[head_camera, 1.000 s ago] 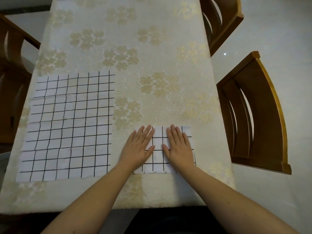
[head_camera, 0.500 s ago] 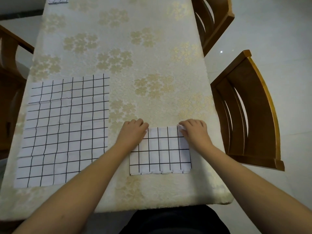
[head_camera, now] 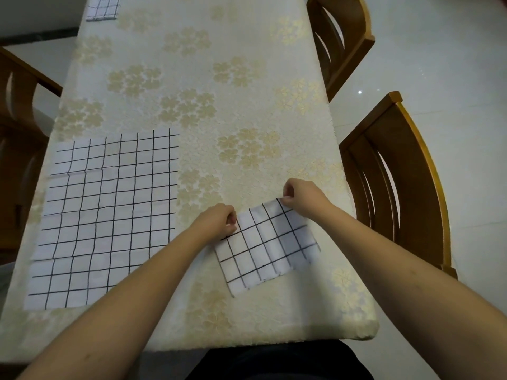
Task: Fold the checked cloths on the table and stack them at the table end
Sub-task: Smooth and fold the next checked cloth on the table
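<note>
Wooden chairs [head_camera: 395, 171] stand beside our table [head_camera: 247, 111]. Our left hand [head_camera: 216, 219] and right hand [head_camera: 300, 194] each pinch a far corner of the folded cloth [head_camera: 267, 246], near the table's close edge. We think folding is done. Next it goes on the stack [head_camera: 103, 8] at the table's far end, and the open cloth [head_camera: 107, 215] waits

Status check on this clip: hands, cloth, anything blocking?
Left hand and right hand pinch far corners of small folded black-checked white cloth, lifted askew. Large unfolded checked cloth flat at left. Folded pile at far end. Path clear.
</note>
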The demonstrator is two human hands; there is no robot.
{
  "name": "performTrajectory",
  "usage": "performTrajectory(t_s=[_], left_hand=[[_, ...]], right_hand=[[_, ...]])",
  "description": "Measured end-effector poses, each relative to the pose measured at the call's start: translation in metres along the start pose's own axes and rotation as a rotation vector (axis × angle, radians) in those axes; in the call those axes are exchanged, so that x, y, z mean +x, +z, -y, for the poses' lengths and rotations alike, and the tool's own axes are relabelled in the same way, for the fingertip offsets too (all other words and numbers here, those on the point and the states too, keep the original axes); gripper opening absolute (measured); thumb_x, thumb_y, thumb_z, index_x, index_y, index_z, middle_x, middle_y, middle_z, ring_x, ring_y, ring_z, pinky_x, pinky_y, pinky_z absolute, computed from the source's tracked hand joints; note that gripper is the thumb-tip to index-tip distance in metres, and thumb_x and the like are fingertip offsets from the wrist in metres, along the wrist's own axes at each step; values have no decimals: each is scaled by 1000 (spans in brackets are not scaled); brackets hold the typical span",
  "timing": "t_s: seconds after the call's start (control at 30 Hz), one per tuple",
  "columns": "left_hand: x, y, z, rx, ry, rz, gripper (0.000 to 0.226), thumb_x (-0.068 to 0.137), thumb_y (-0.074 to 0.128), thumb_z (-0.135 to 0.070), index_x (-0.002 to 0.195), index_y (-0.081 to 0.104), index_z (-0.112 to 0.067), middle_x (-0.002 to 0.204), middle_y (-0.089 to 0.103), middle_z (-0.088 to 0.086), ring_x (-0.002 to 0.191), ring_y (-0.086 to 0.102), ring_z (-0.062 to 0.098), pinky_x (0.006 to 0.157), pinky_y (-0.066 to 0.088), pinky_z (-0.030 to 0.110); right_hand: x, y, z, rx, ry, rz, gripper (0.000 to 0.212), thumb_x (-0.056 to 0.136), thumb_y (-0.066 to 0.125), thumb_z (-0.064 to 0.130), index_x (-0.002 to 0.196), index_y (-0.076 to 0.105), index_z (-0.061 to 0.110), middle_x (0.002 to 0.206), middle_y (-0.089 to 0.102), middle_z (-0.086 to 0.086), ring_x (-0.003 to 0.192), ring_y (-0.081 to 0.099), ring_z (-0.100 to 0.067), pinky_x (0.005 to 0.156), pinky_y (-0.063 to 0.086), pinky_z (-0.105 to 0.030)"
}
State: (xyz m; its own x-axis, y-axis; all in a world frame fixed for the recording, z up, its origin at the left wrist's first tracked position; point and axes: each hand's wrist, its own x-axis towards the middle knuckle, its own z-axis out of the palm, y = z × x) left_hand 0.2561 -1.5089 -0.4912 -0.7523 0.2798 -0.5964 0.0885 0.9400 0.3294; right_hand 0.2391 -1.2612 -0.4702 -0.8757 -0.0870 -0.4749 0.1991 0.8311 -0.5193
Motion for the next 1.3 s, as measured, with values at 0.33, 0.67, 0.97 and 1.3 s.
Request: performTrajectory(t_s=[0.33,0.67,0.97,1.3], left_hand=[[-39,29,19,-638,-158,-73,16,99,52,-22,94,63,-12,78,68,8,56,63,15,56,52,29],[-48,26,48,-1004,-354,-310,29,102,41,-25,93,64,-9,78,66,10,61,60,19,55,43,29],[-53,30,37,-458,-99,-333,21,97,56,-26,116,62,-21,103,62,-3,85,59,12,70,46,24],[-16,18,9,131,162,-174,56,85,73,-25,134,47,-23,131,45,5,116,46,24,93,41,35]], right_hand=[[-25,7,88,-112,-336,-106,19,96,55,20,113,63,18,103,70,-2,87,64,-22,73,52,-34],[-93,120,100,-282,-461,-39,32,94,58,26,123,53,14,108,65,-11,96,62,-34,67,47,-40],[-81,93,29,-161,18,-252,30,99,50,35,126,59,24,126,62,-2,115,53,-27,91,36,-38],[-59,73,11,-204,225,-23,19,88,67,43,97,67,26,105,61,-1,106,54,-27,88,37,-38]])
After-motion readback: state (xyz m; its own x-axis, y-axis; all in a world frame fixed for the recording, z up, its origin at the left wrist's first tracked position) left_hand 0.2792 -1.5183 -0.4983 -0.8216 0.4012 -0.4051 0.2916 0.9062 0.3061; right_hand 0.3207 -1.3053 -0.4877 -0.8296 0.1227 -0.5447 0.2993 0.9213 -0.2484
